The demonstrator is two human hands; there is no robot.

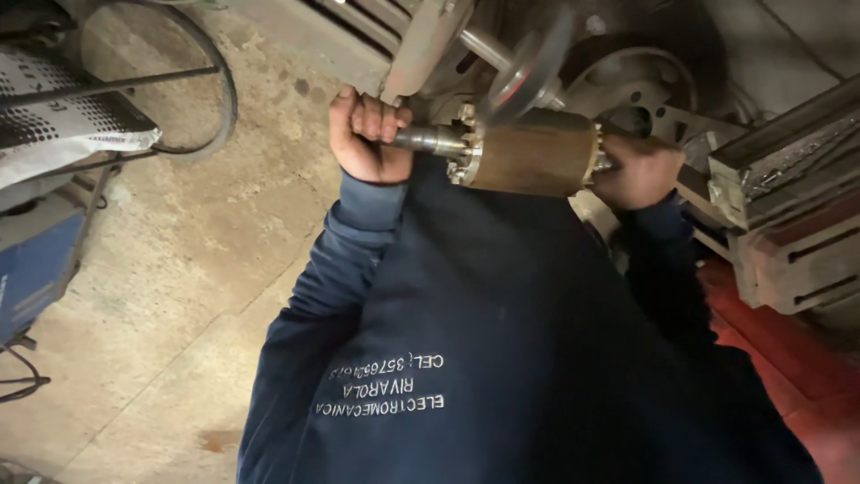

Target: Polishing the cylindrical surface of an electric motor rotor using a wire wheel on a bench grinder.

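Left hand [365, 134]: we find it clenched around the steel shaft [428, 139].
Right hand [638, 170]: we find it grasping the brown rotor's [530, 158] far end.
Rotor: held level.

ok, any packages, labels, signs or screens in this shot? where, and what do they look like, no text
Sack: upper left, on a stand; white, with a black dot pattern, bulging.
Embroidered lettering: on the person's navy garment, bottom centre; white stitched lines, upside down in this view.
Blue panel: left edge, below the sack; flat, any marking too small to tell.
No screens or signs.
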